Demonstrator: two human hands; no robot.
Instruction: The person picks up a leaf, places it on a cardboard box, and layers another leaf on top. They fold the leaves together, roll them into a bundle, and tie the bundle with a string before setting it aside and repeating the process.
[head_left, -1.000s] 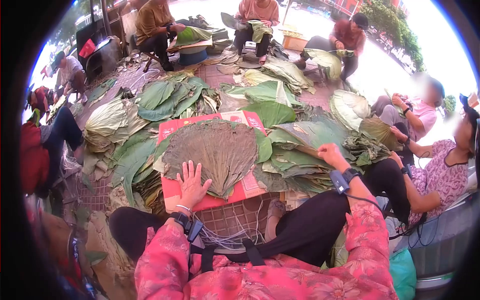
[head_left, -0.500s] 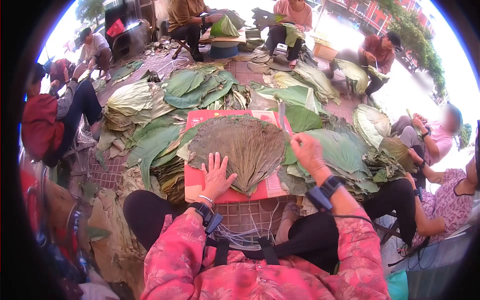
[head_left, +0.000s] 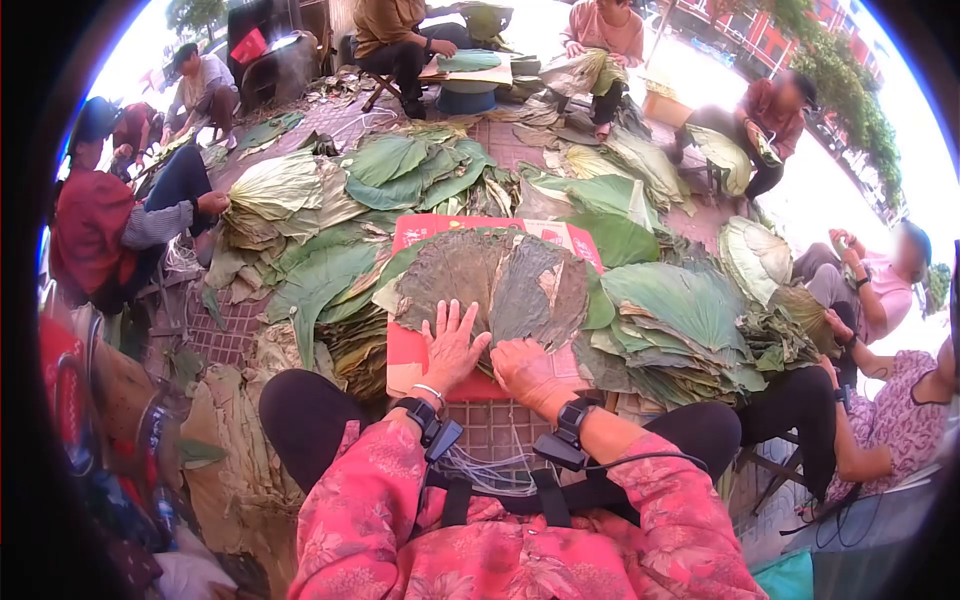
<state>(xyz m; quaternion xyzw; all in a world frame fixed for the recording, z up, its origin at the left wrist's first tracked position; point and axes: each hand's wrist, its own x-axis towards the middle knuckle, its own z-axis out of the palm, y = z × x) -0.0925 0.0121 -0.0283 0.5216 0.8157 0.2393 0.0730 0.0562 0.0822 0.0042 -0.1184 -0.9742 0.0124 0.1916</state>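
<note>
A stack of large dried lotus leaves (head_left: 490, 285), brownish-green and folded into a fan shape, lies on a red cardboard sheet (head_left: 415, 352) set over a plastic crate (head_left: 497, 425) at the person's knees. The left hand (head_left: 452, 345) rests flat on the near edge of the stack, fingers spread apart and gripping nothing; the right hand (head_left: 524, 368) presses just beside it with the fingers curled down onto the leaf stems, though whether they pinch anything cannot be told. To square the stack well, both palms would seem best kept low at the stem end, pressing evenly so the brittle edges do not crack. Heaps of fresh green leaves (head_left: 400, 170) lie beyond and to the right (head_left: 680, 310), and other workers sit around the pile, one in a red top (head_left: 95, 225) to the left, another in a patterned blouse (head_left: 895, 385) to the right.
</note>
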